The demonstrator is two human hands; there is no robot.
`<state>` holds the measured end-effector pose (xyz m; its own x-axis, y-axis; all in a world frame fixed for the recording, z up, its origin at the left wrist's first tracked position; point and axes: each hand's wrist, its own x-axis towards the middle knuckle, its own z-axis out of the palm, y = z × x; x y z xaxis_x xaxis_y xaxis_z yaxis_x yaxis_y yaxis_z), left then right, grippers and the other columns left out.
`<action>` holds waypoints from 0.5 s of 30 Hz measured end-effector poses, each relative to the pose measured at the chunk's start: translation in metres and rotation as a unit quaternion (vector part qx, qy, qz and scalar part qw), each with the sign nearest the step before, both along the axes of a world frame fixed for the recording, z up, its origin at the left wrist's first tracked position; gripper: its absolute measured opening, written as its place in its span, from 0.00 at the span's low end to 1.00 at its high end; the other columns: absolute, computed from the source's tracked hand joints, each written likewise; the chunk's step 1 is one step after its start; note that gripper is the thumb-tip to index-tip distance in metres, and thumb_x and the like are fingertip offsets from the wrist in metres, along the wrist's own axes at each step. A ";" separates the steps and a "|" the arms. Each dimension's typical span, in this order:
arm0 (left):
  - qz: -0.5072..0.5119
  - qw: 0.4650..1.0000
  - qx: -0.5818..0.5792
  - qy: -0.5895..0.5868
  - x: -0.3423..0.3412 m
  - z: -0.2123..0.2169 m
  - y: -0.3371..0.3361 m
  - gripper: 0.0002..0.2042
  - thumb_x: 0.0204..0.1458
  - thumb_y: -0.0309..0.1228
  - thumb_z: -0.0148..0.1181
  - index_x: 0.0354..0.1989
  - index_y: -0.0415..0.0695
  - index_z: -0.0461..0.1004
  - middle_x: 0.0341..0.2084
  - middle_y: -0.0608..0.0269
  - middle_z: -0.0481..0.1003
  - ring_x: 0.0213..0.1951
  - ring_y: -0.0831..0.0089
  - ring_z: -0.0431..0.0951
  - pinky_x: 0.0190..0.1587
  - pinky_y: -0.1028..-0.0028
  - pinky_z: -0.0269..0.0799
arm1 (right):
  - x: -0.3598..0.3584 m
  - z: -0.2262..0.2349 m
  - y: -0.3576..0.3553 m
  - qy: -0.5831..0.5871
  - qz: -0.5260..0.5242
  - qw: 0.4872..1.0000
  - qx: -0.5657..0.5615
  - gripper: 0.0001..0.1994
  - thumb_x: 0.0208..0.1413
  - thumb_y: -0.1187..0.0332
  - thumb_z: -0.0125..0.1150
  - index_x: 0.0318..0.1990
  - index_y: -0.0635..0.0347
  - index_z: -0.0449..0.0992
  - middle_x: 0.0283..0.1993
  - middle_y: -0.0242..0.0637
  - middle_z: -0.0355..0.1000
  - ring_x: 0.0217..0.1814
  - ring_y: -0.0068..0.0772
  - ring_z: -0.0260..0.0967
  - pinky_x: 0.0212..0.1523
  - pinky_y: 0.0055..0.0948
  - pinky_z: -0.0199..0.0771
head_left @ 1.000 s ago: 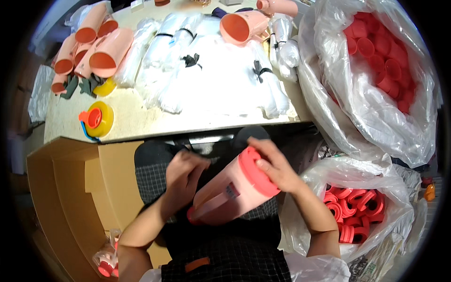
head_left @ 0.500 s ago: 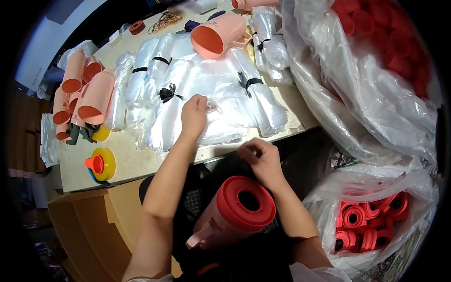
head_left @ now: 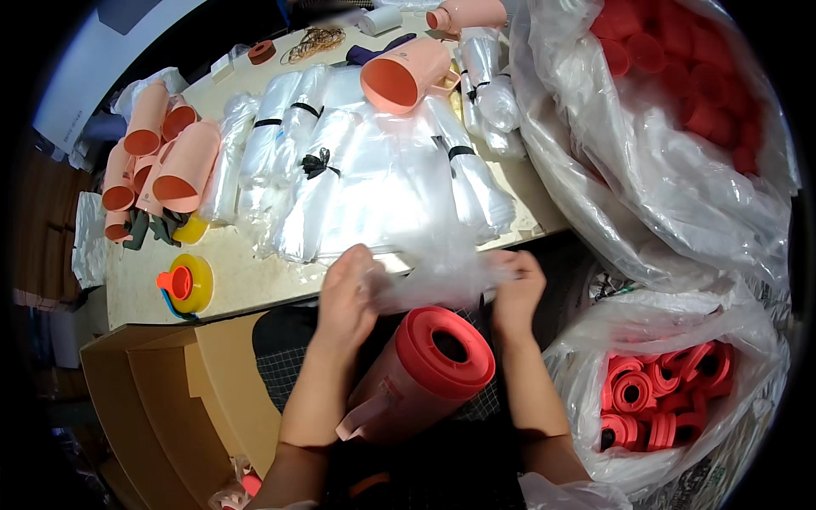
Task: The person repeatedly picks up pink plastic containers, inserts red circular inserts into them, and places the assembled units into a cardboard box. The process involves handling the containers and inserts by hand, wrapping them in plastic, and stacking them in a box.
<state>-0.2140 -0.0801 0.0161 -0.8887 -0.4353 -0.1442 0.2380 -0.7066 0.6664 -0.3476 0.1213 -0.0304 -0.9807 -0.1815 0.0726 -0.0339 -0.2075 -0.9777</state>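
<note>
A clear plastic bag (head_left: 438, 263), blurred by motion, stretches between my two hands at the table's front edge. My left hand (head_left: 347, 293) is closed on one side of its opening, and my right hand (head_left: 517, 293) pinches the other side. Just below the bag, a pink jug (head_left: 382, 408) with a handle stands tilted on my lap. Its red lid (head_left: 408, 353) has a dark round hole in the middle. Beyond the bag lies a flat stack of clear bags (head_left: 361, 208), with a pink jug body (head_left: 404, 76) on its far end.
Rolled bag bundles (head_left: 314, 183) tied in black flank the stack. Several pink jug bodies (head_left: 187, 161) and a yellow tape roll (head_left: 200, 285) are at the left. An open carton (head_left: 161, 399) sits below. Plastic sacks of red parts (head_left: 671, 391) stand at the right.
My left hand has drawn a bag off the stack toward me. My right hand has moved slightly right and now grips the bag too, which spreads between both hands above the jug.
</note>
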 end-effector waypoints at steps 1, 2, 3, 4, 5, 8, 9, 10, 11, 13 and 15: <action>-0.064 0.996 0.002 0.061 0.012 0.012 -0.003 0.13 0.66 0.38 0.54 0.32 0.42 0.69 0.23 0.65 0.71 0.23 0.77 0.67 0.30 0.74 0.66 | -0.009 -0.007 0.013 -0.133 -0.058 0.980 -0.133 0.04 0.59 0.79 0.60 0.32 0.60 0.74 0.34 0.38 0.77 0.34 0.25 0.74 0.38 0.25 0.77; -0.123 0.989 -0.020 0.073 0.020 0.014 -0.003 0.10 0.66 0.34 0.55 0.34 0.42 0.69 0.23 0.69 0.68 0.24 0.81 0.66 0.30 0.77 0.64 | -0.014 -0.011 0.022 -0.258 -0.115 0.924 -0.257 0.04 0.62 0.76 0.59 0.34 0.58 0.73 0.35 0.38 0.78 0.33 0.26 0.75 0.37 0.24 0.78; -0.105 0.973 -0.208 0.006 0.017 0.004 0.002 0.03 0.60 0.25 0.56 0.35 0.42 0.69 0.23 0.71 0.67 0.25 0.82 0.67 0.31 0.79 0.65 | -0.012 -0.013 0.025 -0.312 -0.121 0.900 -0.278 0.04 0.64 0.72 0.58 0.35 0.58 0.72 0.35 0.36 0.76 0.32 0.26 0.74 0.34 0.23 0.76; -0.078 0.916 -0.386 -0.071 0.015 -0.008 0.003 0.07 0.55 0.16 0.57 0.36 0.43 0.69 0.23 0.74 0.66 0.27 0.83 0.67 0.31 0.81 0.66 | -0.005 -0.016 0.027 -0.373 -0.123 0.871 -0.294 0.06 0.66 0.69 0.57 0.36 0.57 0.71 0.34 0.35 0.75 0.30 0.27 0.72 0.31 0.22 0.75; -0.044 0.896 -0.413 -0.158 0.018 -0.018 -0.002 0.14 0.49 0.09 0.53 0.40 0.42 0.70 0.25 0.75 0.66 0.30 0.86 0.65 0.33 0.83 0.63 | 0.013 -0.024 0.036 -0.330 -0.064 0.908 -0.248 0.08 0.68 0.66 0.54 0.35 0.56 0.71 0.31 0.32 0.71 0.28 0.23 0.67 0.26 0.21 0.69; 0.003 0.976 -0.151 -0.156 0.036 0.002 -0.003 0.14 0.51 0.15 0.59 0.45 0.41 0.69 0.35 0.67 0.66 0.36 0.78 0.68 0.40 0.78 0.68 | 0.090 -0.005 0.030 0.112 -0.095 0.975 0.166 0.06 0.66 0.70 0.52 0.36 0.62 0.69 0.36 0.37 0.68 0.36 0.31 0.65 0.38 0.33 0.67; 0.015 0.948 -0.278 -0.153 0.053 0.013 0.003 0.16 0.50 0.17 0.61 0.47 0.42 0.69 0.35 0.67 0.66 0.36 0.77 0.68 0.40 0.77 0.68 | 0.110 0.000 0.036 0.176 -0.045 0.968 0.171 0.05 0.64 0.71 0.52 0.38 0.64 0.69 0.37 0.40 0.67 0.37 0.34 0.64 0.40 0.34 0.66; 0.033 0.904 -0.398 -0.155 0.079 0.022 0.013 0.19 0.50 0.18 0.62 0.50 0.42 0.69 0.35 0.67 0.67 0.36 0.75 0.69 0.41 0.75 0.69 | 0.130 0.008 0.044 0.236 0.014 0.956 0.175 0.06 0.63 0.71 0.52 0.40 0.65 0.69 0.39 0.43 0.66 0.39 0.37 0.63 0.43 0.34 0.65; 0.013 0.824 -0.540 -0.170 0.109 0.032 0.019 0.25 0.46 0.18 0.64 0.55 0.42 0.67 0.35 0.64 0.67 0.35 0.70 0.70 0.39 0.72 0.70 | 0.145 0.016 0.050 0.225 0.079 0.948 0.213 0.07 0.61 0.72 0.53 0.43 0.66 0.70 0.41 0.46 0.68 0.41 0.42 0.66 0.45 0.36 0.67; 0.039 0.766 -0.622 -0.157 0.157 0.033 0.030 0.37 0.35 0.29 0.76 0.57 0.39 0.64 0.31 0.59 0.63 0.31 0.67 0.64 0.34 0.69 0.64 | 0.175 0.014 0.054 0.160 0.215 0.933 0.240 0.11 0.58 0.74 0.56 0.48 0.67 0.71 0.46 0.51 0.69 0.47 0.51 0.69 0.51 0.39 0.70; 0.050 0.749 -0.615 -0.241 0.209 0.009 0.047 0.25 0.45 0.28 0.67 0.53 0.39 0.67 0.33 0.53 0.70 0.33 0.56 0.72 0.36 0.63 0.69 | 0.200 -0.011 0.069 0.132 0.371 0.873 0.288 0.22 0.54 0.73 0.65 0.56 0.67 0.69 0.54 0.55 0.70 0.60 0.55 0.70 0.59 0.41 0.71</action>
